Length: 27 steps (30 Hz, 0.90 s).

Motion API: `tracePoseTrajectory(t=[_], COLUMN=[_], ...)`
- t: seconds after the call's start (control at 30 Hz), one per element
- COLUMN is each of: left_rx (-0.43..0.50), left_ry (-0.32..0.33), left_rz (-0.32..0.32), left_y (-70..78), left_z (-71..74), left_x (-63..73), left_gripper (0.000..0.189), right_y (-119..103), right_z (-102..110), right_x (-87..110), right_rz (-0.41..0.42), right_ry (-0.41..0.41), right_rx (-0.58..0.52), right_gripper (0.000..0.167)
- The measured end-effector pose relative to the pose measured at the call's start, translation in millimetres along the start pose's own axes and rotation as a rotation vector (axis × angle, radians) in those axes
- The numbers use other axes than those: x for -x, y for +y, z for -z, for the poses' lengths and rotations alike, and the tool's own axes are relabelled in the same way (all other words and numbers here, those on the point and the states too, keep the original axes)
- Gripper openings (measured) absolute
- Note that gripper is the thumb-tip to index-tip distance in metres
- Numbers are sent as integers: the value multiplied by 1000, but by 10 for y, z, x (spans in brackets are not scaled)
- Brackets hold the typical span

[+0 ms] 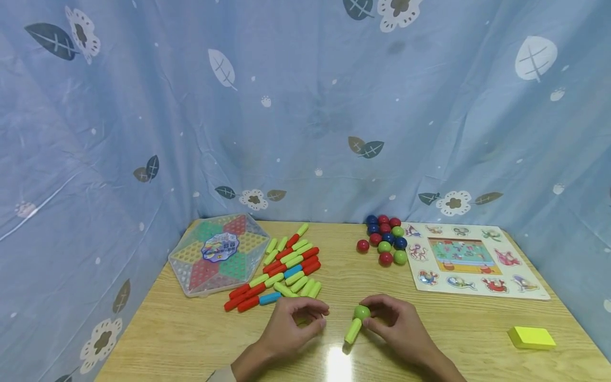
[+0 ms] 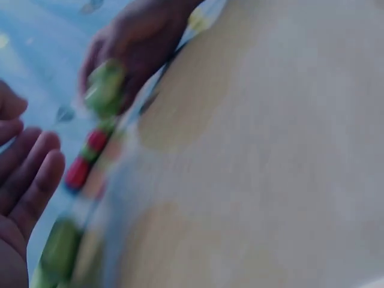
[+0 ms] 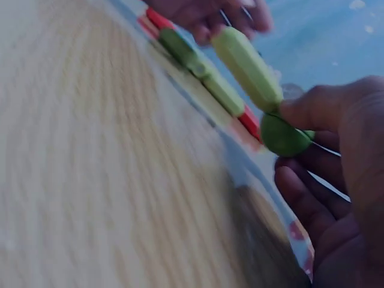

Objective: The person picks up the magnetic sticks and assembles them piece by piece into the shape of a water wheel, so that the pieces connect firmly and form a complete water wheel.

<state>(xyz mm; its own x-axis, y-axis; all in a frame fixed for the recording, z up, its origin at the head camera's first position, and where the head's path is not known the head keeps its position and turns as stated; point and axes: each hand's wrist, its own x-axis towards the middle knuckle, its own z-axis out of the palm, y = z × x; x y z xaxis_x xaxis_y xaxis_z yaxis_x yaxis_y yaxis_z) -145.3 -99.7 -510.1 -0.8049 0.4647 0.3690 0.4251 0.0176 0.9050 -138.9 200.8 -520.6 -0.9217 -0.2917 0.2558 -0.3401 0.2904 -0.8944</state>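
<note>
Left of the one flat white picture-puzzle board (image 1: 507, 272), you have four shiny dark-blue balls (image 1: 400, 243), six shiny dark-red balls (image 1: 363, 245), four shiny green balls (image 1: 361, 312), two blue rods (image 1: 270, 298), one clear-cased hexagonal game board (image 1: 237, 265), plus red rods (image 1: 248, 304) and yellow-green rods (image 1: 353, 331) too crowded to count; on its near side, one yellow block (image 1: 532, 338).

A pale-blue fabric curtain (image 1: 286, 116), printed with white flowers (image 1: 102, 339) and dark leaves (image 1: 51, 40), hangs in folds behind the far edge of the glossy, light-brown wood-grain surface (image 1: 468, 329) and along its left and right edges. Towards the front edge, a white patch of reflected light (image 1: 339, 363) shines.
</note>
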Motion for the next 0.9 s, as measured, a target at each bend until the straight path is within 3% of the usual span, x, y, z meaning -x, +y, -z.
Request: tracePoseTrajectory(t=[0.07,0.27,0.43,0.57,0.67,0.77,0.9], left_rx=[2,-54,-262,-486,-584,-598,-532], left_ry=[-9,-26,-2,-50,-102,-128,-123], left_rz=[-30,-13,-43,-71,-105,-118,-58], left_y=[-6,-39,-87,-104,-99,-81,-54], left_z=[145,478,599,607,556,475,333], left_x=[23,116,155,152,141,129,100], left_gripper=[23,27,26,28,28,27,26], right_y=[13,44,56,53,51,45,24], right_z=[43,78,64,59,58,48,-1], right_x=[21,41,30,23,26,29,11], right_rz=[13,60,104,116,106,96,121], right_ry=[-13,-18,-7,-4,-6,-4,-22], right_rx=[45,128,123,128,128,119,94], right_gripper=[29,31,30,30,29,30,28])
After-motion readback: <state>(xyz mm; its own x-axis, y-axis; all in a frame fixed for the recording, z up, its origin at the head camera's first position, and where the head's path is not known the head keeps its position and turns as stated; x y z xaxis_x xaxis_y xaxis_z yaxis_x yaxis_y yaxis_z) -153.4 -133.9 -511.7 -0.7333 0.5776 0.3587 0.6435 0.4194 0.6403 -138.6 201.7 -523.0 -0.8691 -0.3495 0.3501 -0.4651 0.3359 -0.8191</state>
